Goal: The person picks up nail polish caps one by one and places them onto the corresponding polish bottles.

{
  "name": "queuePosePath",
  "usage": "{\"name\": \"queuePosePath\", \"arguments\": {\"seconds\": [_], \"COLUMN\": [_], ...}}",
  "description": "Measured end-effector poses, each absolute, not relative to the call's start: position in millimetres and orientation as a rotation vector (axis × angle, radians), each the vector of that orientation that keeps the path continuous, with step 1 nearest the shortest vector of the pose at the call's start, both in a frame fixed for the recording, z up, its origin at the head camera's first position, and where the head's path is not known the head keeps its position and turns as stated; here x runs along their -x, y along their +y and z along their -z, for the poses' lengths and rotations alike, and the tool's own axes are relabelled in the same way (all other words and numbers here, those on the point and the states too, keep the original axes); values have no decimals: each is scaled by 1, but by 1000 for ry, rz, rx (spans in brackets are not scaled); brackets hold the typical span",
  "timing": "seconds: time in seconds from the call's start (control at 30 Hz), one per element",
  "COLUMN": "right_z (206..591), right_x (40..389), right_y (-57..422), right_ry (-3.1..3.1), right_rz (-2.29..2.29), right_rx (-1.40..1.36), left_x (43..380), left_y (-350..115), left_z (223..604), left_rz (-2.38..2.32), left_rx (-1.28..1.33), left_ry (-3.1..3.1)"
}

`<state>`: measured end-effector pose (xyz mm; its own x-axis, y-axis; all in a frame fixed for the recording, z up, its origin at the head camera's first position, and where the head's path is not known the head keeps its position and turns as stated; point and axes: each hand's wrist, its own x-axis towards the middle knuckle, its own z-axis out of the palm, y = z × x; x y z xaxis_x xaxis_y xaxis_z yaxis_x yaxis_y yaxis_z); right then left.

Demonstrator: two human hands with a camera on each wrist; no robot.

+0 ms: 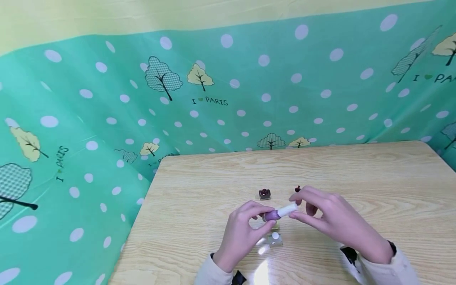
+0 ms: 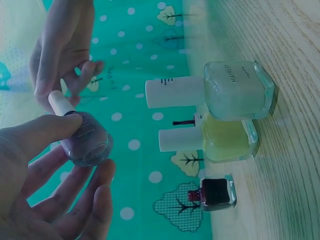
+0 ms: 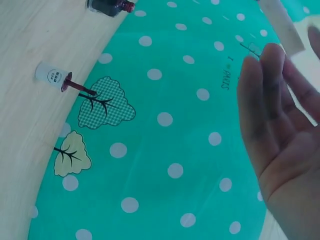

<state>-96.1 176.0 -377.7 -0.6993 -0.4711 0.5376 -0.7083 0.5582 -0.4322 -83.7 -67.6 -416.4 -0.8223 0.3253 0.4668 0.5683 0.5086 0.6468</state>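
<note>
My left hand pinches a purple nail polish bottle between thumb and fingers, its white cap tilted up toward the right. The right hand is at the cap's end, thumb and index finger bent on either side with a gap between them; whether they touch it is hard to tell. In the left wrist view, a pale clear polish bottle and a yellowish one stand upright with white caps on. Beyond them is a dark red bottle without its cap.
A white cap with a dark red brush stands brush-up on the wooden table, right of the red bottle. A green dotted curtain hangs behind the table's back edge and along its left side.
</note>
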Motion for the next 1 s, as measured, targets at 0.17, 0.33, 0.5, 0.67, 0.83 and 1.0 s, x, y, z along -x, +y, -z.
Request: {"name": "queuePosePath", "arguments": {"seconds": [0.17, 0.33, 0.5, 0.67, 0.83, 1.0], "right_z": [379, 382, 382, 381, 383, 382], "right_x": [86, 76, 62, 58, 58, 57], "right_y": [169, 160, 148, 144, 143, 144], "right_ry": [-2358, -2293, -2357, -2436, -2465, -2486], "right_rz": [-932, -901, -870, -845, -845, -879], "right_rx": [-1077, -1137, -1034, -932, -880, -869], "left_x": [79, 73, 66, 63, 62, 61], "left_y": [-79, -89, -99, -97, -96, -97], "left_z": [418, 420, 421, 421, 421, 419], "left_rz": [1258, 1278, 1290, 1304, 1311, 1306], "left_rx": [760, 786, 826, 832, 830, 819], "left_ry": [-2484, -2481, -2469, -2457, -2463, -2490]}}
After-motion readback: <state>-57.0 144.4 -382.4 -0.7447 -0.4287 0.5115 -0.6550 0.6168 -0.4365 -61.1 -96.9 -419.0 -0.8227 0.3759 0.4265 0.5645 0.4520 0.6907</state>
